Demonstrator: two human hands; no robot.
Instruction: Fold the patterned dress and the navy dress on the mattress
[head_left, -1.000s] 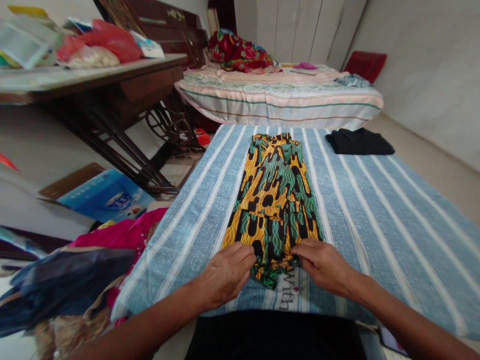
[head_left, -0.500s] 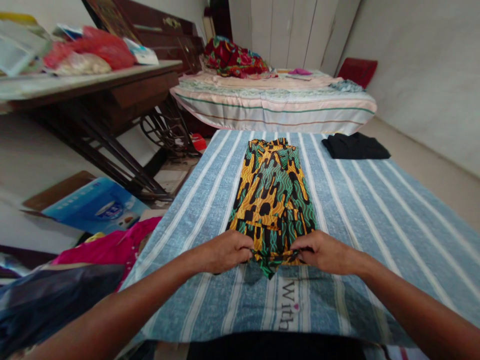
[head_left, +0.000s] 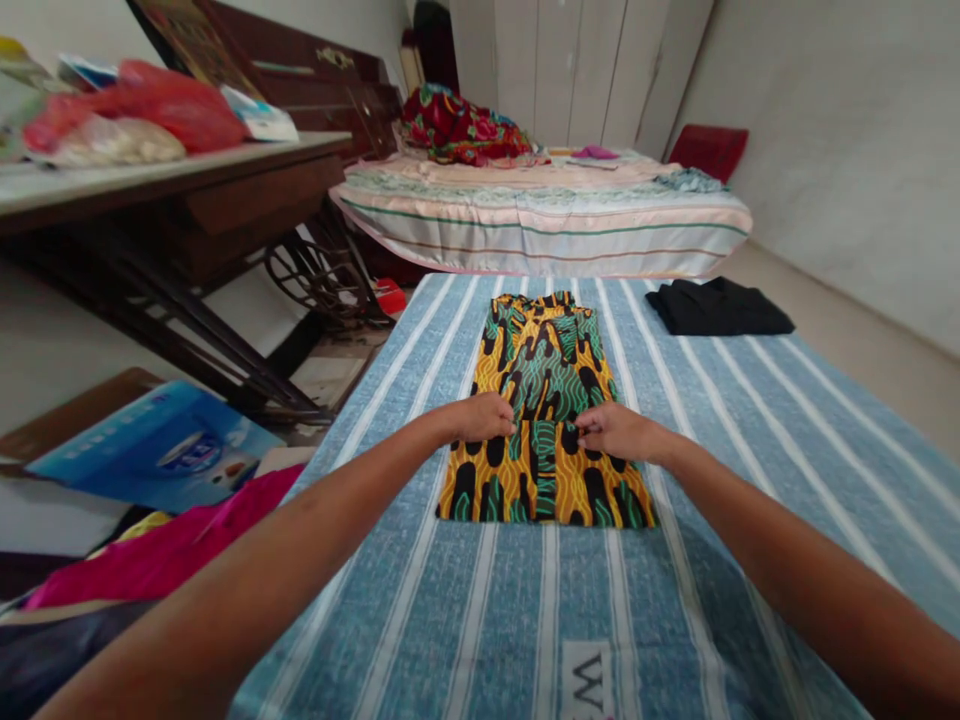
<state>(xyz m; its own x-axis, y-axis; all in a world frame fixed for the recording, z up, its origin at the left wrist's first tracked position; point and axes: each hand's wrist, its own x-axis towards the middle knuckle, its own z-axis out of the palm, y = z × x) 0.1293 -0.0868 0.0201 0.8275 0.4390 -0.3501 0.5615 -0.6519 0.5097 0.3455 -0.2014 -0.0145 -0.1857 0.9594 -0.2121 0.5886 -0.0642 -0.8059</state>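
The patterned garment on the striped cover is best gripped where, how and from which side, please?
Probably pinch the near corners of the patterned garment, coming from the near side: its near edge lies straight, flat and uncovered.

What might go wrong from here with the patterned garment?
The left hand and right hand are both at the edge crossing the patterned garment, so an uneven pull might skew it. The outer ends of that edge are beyond the fingertips and might crease or slip. The garment lies directly on the striped cloth, which might bunch if dragged along.
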